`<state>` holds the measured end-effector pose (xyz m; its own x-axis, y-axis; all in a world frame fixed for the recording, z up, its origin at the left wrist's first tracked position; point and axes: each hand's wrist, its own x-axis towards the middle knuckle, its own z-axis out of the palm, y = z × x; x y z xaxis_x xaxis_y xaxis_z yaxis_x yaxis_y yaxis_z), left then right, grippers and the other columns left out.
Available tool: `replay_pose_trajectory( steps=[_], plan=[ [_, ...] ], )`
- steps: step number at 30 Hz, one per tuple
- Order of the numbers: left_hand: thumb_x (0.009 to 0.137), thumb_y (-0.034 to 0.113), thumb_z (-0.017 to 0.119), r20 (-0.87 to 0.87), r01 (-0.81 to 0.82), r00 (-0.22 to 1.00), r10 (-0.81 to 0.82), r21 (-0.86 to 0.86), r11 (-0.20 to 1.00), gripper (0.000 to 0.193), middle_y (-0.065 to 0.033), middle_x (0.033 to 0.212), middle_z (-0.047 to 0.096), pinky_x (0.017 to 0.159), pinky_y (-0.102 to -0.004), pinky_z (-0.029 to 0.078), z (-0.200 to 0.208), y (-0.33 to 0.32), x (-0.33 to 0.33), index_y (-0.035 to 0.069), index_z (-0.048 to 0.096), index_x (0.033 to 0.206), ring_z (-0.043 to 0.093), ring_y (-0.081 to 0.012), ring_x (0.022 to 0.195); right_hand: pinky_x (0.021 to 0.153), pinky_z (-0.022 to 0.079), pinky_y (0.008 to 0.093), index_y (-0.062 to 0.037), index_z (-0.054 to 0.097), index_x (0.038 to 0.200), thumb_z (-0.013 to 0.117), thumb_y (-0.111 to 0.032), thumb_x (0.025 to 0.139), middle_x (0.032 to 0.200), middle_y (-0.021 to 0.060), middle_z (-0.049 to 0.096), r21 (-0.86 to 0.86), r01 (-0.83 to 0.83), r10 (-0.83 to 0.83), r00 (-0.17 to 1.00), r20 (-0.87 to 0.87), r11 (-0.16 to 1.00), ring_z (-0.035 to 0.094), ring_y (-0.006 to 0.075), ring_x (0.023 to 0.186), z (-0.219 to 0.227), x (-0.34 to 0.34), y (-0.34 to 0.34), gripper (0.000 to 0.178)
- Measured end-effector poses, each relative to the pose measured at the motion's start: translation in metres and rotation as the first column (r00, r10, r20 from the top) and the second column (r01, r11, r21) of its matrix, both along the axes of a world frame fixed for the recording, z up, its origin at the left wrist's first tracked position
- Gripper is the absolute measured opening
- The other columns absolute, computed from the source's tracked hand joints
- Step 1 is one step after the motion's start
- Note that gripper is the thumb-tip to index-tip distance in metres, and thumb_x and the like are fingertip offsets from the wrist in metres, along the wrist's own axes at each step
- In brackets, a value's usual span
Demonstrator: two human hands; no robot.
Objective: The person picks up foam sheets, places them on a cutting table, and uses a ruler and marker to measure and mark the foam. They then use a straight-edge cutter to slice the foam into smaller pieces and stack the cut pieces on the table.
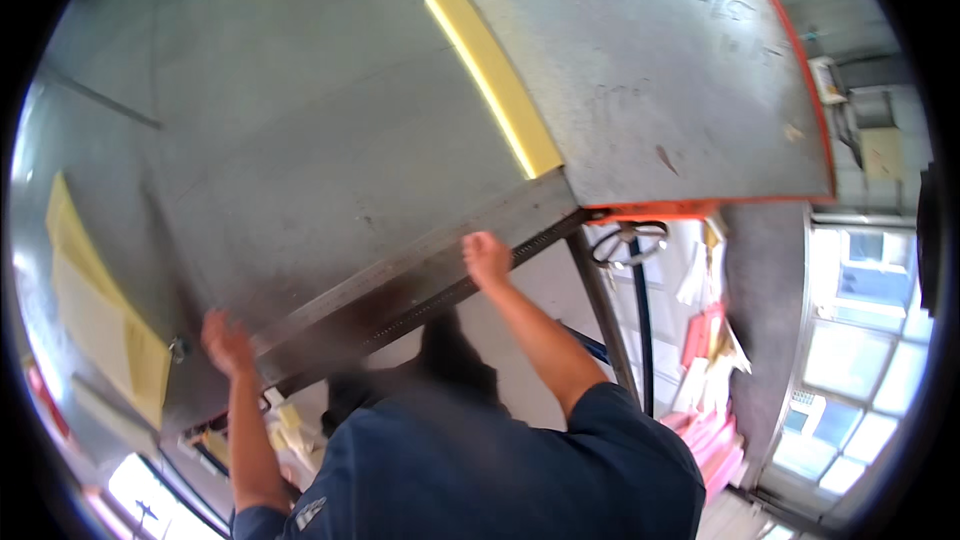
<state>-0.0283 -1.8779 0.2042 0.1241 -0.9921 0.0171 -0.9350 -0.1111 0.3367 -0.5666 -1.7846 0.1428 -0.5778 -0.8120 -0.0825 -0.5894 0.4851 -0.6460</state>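
Note:
A broad grey metal table [300, 130] fills the space before me. My right hand [487, 258] is over its front edge, right of the middle, with the fingers curled in; anything inside them is hidden. Further left, my left hand [228, 342] is near the front left corner, its fingers smeared by motion. Along the front runs a long metal edge strip [400, 265], between and beneath the two hands. A pale yellow bar [500, 90] lies on the table, ending beyond my right hand. Neither hand touches that bar.
Yellow panels [105, 315] stand along the table's left side. To the right lies a second metal surface [680, 90] with a red-orange rim. Below it are a handwheel [630, 243], a dark post [643, 330] and pink and white cloths [705, 380]. A window [860, 350] is at far right.

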Motion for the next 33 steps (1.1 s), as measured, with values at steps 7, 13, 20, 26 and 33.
replay_pose_trajectory(
  steps=[7,13,20,26,33],
  plan=[
    [0.085,0.023,0.065,0.319,-0.155,0.934,0.162,-0.05,0.987,0.042,-0.0132,0.129,0.058,0.105,-0.0412,0.039,-0.03,0.007,0.189,0.005,0.059,0.122,0.051,-0.0315,0.122,0.067,0.051,0.0447,-0.0067,0.065,0.086,0.061,-0.032,0.088,0.078,0.0146,0.068,-0.002,-0.123,0.121,0.967,0.226,0.992,0.066,0.036,0.076,0.012,0.237,-0.032,0.026],
    [0.08,0.027,0.07,-0.136,-0.664,0.745,0.653,-0.246,0.706,0.05,-0.0142,0.119,0.058,0.1,-0.0391,0.04,-0.049,0.032,0.25,0.0,0.055,0.12,0.052,-0.0292,0.114,0.067,0.053,0.0386,-0.0102,0.068,0.099,0.07,-0.03,0.08,0.08,0.0124,0.069,-0.033,-0.761,0.75,0.63,0.201,0.648,0.068,0.0287,0.072,0.045,0.424,-0.077,0.027],
    [0.084,0.028,0.076,-0.774,-0.737,-0.605,0.187,0.633,0.236,0.039,-0.0046,0.099,0.064,0.074,-0.0305,0.049,-0.035,0.028,0.348,0.005,0.06,0.111,0.06,-0.0164,0.083,0.091,0.05,0.0379,-0.0108,0.055,0.125,0.074,-0.035,0.077,0.129,0.012,0.057,0.136,-0.896,0.895,0.437,0.093,0.423,0.061,0.027,0.108,0.055,0.577,-0.126,0.057],
    [0.082,0.023,0.077,-0.722,-0.713,-0.66,0.208,0.689,0.126,0.035,-0.001,0.094,0.066,0.06,-0.0233,0.047,-0.008,0.016,0.354,0.005,0.062,0.108,0.062,-0.0129,0.076,0.099,0.045,0.0385,-0.0141,0.051,0.132,0.074,-0.037,0.077,0.133,0.0093,0.05,0.333,-0.866,0.928,0.345,-0.141,0.373,0.048,0.0305,0.121,0.069,0.642,-0.15,0.064],
    [0.088,0.028,0.068,-0.738,-0.64,-0.67,0.079,0.628,0.442,0.019,0.003,0.088,0.063,0.058,-0.0241,0.045,-0.001,0.018,0.375,0.015,0.06,0.099,0.06,-0.013,0.077,0.09,0.049,0.0388,-0.0124,0.06,0.116,0.074,-0.025,0.073,0.113,0.0074,0.057,0.27,-0.911,0.943,0.263,-0.206,0.313,0.052,0.0284,0.109,0.04,0.628,-0.13,0.047]
  ],
)
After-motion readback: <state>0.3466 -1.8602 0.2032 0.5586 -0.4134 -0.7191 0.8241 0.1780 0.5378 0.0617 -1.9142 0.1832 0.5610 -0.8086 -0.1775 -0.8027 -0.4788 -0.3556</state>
